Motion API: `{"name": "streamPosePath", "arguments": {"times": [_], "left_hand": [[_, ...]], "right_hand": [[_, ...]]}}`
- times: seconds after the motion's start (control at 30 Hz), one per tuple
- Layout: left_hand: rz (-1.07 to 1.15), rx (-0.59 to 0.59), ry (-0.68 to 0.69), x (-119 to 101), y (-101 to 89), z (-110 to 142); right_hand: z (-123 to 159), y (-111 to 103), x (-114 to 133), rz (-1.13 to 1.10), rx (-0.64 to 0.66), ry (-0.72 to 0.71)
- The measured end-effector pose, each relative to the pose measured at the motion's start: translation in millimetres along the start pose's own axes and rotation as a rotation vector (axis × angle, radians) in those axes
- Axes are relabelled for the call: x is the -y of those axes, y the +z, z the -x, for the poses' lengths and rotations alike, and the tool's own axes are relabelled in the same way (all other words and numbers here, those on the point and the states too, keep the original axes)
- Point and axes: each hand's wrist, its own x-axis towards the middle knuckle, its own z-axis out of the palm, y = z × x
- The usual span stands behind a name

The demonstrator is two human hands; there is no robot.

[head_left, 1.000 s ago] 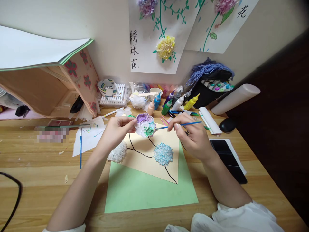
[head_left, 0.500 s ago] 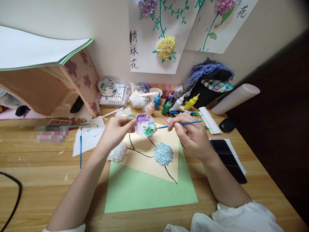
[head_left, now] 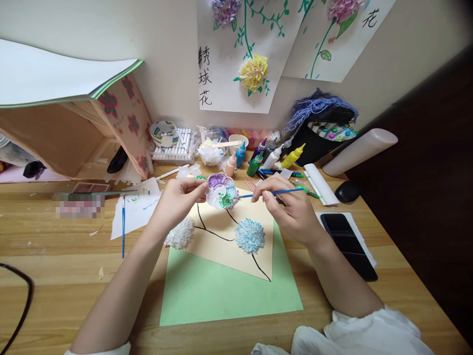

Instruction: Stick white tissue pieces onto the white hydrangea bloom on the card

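My left hand (head_left: 185, 197) pinches the edge of a small flower-shaped paint palette (head_left: 218, 190), smeared with purple and green paint. Between the fingers of my right hand (head_left: 288, 204) is a thin blue paintbrush (head_left: 275, 193), its tip at the palette's right side near the green paint. Below them lies a cream sheet (head_left: 221, 256) with black branch lines, on top of a green sheet (head_left: 229, 296). A pale blue pompom-like flower (head_left: 250, 235) sits on the cream sheet's right part, and a white one (head_left: 181, 232) at its left edge. Another purplish flower is mostly hidden behind the palette.
Several paint bottles (head_left: 273, 157) stand behind the sheets. A second brush (head_left: 123, 229) lies on white paper (head_left: 138, 207) at left. At right are a black phone (head_left: 347, 246), a mouse (head_left: 348, 191) and a white roll (head_left: 320, 184). A decorated box (head_left: 125, 123) stands back left.
My right hand has shifted slightly left and down with the paintbrush, whose tip stays by the palette. The left hand and palette have hardly moved.
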Motion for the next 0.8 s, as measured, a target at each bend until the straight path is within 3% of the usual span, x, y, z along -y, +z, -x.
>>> {"name": "streamPosePath", "arguments": {"times": [0.57,0.73,0.8], "left_hand": [[-0.010,-0.011,-0.008,0.9,1.4,-1.0],[-0.004,-0.007,-0.002,1.5,1.1,-1.2],[0.000,-0.004,-0.002,1.9,0.9,-0.9]], "right_hand": [[0.3,1.7,-0.4,0.017,-0.065,0.055],[0.6,0.4,-0.4,-0.054,0.016,0.069],[0.7,0.1,0.0,-0.029,-0.023,0.069]]}}
